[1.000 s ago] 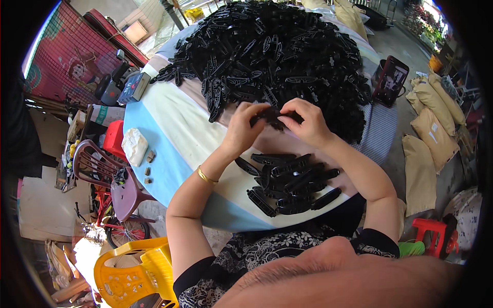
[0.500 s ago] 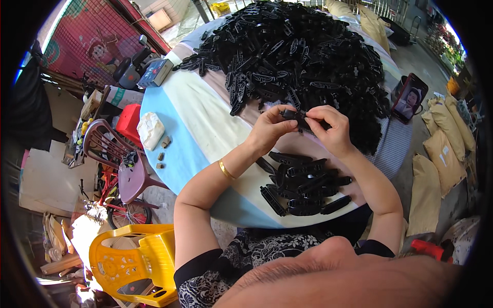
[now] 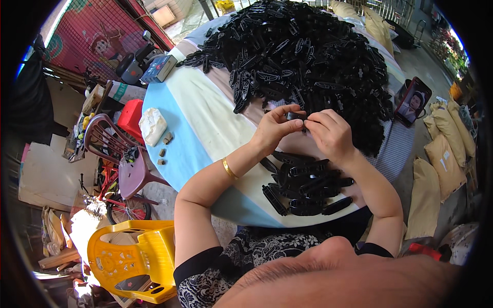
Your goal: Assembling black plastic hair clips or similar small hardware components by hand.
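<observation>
My left hand (image 3: 272, 128) pinches a small black plastic part (image 3: 295, 116) between thumb and fingers, above the striped cloth on the table. Against the part's right end, my right hand (image 3: 332, 134) has its fingertips pinched together; whatever sits between them is too small to make out. Just beyond both hands rises a big heap of long black plastic parts (image 3: 313, 61). Nearer to me, below my hands, lies a smaller group of the same kind of long black pieces (image 3: 308, 187), loosely stacked.
The round table wears a striped cloth (image 3: 200, 113). On its left are a white bag (image 3: 152, 127), a few small brown blocks (image 3: 162, 153) and a blue box (image 3: 158, 69). A phone (image 3: 412, 101) leans at the right edge. Chairs (image 3: 149, 256) and tan sacks (image 3: 444, 167) stand around.
The black part has turned a little between my left fingers, showing a smoother side. My right fingers have folded in closer around its right end. The view has shifted slightly.
</observation>
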### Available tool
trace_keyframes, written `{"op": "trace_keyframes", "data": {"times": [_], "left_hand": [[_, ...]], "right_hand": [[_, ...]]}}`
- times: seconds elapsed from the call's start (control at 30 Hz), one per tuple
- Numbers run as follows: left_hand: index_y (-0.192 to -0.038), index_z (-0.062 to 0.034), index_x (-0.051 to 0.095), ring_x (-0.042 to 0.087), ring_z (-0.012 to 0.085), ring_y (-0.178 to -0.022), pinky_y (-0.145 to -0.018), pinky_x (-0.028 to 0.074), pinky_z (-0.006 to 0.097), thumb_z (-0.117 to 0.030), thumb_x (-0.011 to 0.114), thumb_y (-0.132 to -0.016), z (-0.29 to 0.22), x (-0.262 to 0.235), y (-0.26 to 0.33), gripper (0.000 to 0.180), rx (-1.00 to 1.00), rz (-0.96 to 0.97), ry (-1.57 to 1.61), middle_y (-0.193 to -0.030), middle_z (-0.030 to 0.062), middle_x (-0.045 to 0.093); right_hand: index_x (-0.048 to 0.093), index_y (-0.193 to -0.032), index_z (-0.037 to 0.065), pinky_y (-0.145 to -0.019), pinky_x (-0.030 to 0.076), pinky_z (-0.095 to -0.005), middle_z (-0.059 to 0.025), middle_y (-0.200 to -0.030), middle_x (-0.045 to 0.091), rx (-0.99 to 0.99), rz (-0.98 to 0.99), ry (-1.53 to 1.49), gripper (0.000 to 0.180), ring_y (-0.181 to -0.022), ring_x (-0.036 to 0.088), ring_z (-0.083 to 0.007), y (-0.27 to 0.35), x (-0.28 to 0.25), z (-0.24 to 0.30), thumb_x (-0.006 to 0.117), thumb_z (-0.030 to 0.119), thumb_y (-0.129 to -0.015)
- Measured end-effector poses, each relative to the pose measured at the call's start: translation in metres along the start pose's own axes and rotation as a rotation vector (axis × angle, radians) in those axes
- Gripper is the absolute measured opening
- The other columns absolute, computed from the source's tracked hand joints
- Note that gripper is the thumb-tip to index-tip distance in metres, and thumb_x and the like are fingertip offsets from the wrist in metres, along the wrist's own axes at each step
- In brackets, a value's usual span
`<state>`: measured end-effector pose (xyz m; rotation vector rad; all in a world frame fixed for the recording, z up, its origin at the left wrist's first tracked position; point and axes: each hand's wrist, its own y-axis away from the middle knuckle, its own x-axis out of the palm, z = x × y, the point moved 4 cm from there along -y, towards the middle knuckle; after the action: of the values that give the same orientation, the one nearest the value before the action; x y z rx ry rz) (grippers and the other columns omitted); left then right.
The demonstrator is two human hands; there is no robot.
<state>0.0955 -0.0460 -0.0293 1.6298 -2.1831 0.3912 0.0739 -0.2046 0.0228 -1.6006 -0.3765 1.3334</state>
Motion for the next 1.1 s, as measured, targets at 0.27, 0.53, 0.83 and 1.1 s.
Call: {"op": "trace_keyframes", "data": {"times": [0.27,0.53,0.83,1.1], "left_hand": [[-0.113,0.004,0.054,0.062,0.0113,-0.083,-0.07,0.052,0.021,0.001,0.066,-0.081,-0.02,0.015,0.011,0.034,0.191,0.038,-0.468,-0.103,0.0087,0.064],[-0.112,0.0031,0.056,0.061,0.0111,-0.086,-0.079,0.051,0.024,0.002,0.065,-0.081,-0.026,0.005,0.0,0.032,0.021,0.167,-0.423,-0.104,0.0093,0.064],[-0.098,0.0013,0.066,0.06,0.0135,-0.09,-0.081,0.048,0.027,-0.021,0.066,-0.086,-0.023,0.012,0.008,0.025,-0.075,0.681,-0.776,-0.096,0.0077,0.066],[-0.103,-0.0061,0.064,0.053,0.029,-0.097,-0.085,0.046,0.035,-0.008,0.067,-0.067,-0.016,-0.004,-0.012,0.036,0.731,0.091,-1.44,-0.106,0.0095,0.06]], "right_hand": [[0.065,-0.095,0.0,-0.068,0.05,-0.0259,-0.0097,-0.093,0.068,0.8,0.198,-0.717,0.022,-0.081,0.065,-0.017,0.021,0.021,-0.031,0.071,0.01,-0.077],[0.065,-0.098,-0.001,-0.063,0.049,-0.0222,-0.0115,-0.083,0.068,0.933,0.258,-0.918,0.023,-0.068,0.064,-0.0114,0.026,0.03,-0.037,0.07,0.013,-0.08],[0.066,-0.084,0.006,-0.058,0.05,-0.0364,-0.0085,-0.075,0.06,0.273,0.298,-0.089,0.013,-0.069,0.063,-0.0247,0.028,0.038,-0.019,0.066,0.017,-0.077],[0.058,-0.088,0.005,-0.064,0.051,-0.0352,-0.0081,-0.077,0.058,0.207,0.452,0.077,0.014,-0.077,0.061,-0.0255,0.031,0.044,-0.006,0.062,0.012,-0.076]]}}
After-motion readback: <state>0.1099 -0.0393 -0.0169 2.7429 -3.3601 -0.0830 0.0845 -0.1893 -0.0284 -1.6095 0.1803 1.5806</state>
